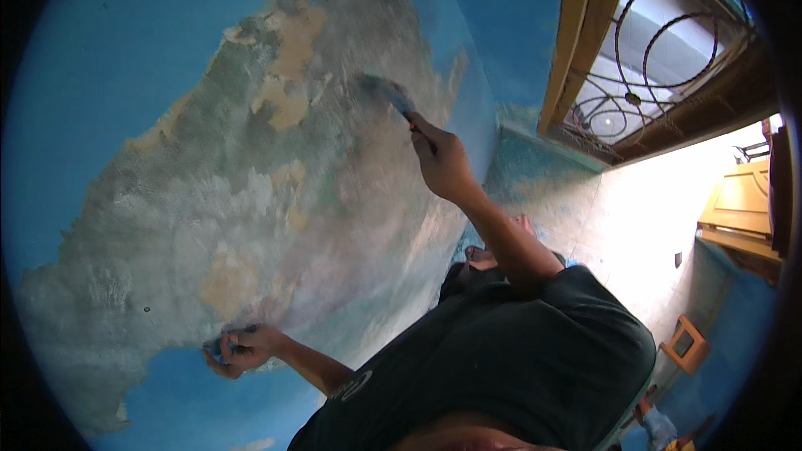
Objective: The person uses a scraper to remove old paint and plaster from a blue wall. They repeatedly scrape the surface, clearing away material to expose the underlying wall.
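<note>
My right hand [442, 160] grips the handle of a scraper, probably a putty knife [396, 97]. Its blurred blade lies against the upper part of a grey, patchy area of plaster [169, 238] on the wall. Lower left, my left hand [247, 351] has its fingers curled around a small dark object [241, 330], mostly hidden and too blurred to name. That hand is close to the wall, where the grey patch meets blue paint [188, 388]. Tan spots [285, 103] and whitish smears show within the grey surface.
Right of the wall corner stands a wooden frame with a curled metal grille [633, 99]. Brightly lit floor tiles [583, 207] stretch below it towards a yellow wooden panel [739, 197]. A small wooden stool-like piece [686, 344] and part of another person [658, 429] are at lower right.
</note>
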The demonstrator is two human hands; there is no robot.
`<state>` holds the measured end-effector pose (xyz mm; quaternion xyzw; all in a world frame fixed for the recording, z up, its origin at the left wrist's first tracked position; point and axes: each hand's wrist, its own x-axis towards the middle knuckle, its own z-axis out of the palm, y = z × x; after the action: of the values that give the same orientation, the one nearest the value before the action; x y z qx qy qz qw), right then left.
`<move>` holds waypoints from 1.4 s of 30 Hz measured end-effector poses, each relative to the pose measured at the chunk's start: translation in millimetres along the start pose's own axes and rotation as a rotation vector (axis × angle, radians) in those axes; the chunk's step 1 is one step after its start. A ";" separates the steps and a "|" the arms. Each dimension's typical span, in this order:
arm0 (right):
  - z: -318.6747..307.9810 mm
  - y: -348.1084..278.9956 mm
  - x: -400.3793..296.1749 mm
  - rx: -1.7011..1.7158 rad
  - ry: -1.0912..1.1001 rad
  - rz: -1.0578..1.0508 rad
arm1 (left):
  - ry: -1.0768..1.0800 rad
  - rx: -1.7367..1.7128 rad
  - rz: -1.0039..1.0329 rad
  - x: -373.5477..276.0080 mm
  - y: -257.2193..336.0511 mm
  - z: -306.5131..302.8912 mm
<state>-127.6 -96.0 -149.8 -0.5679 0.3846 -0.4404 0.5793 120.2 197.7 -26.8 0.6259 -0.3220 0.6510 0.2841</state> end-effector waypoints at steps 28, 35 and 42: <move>-12.4 113.0 30.2 -0.339 0.186 0.135 | 0.063 0.114 0.066 -3.1 1.2 5.9; -59.3 109.2 41.9 0.159 0.069 0.390 | 0.050 0.144 0.106 -1.4 -3.7 2.8; -25.3 151.2 16.4 -0.148 0.207 0.341 | 0.015 0.166 0.067 -1.2 2.1 -0.3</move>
<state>-135.3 -124.5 -301.2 -0.4872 0.5639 -0.3626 0.5596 118.4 196.6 -28.2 0.6312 -0.2857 0.6893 0.2118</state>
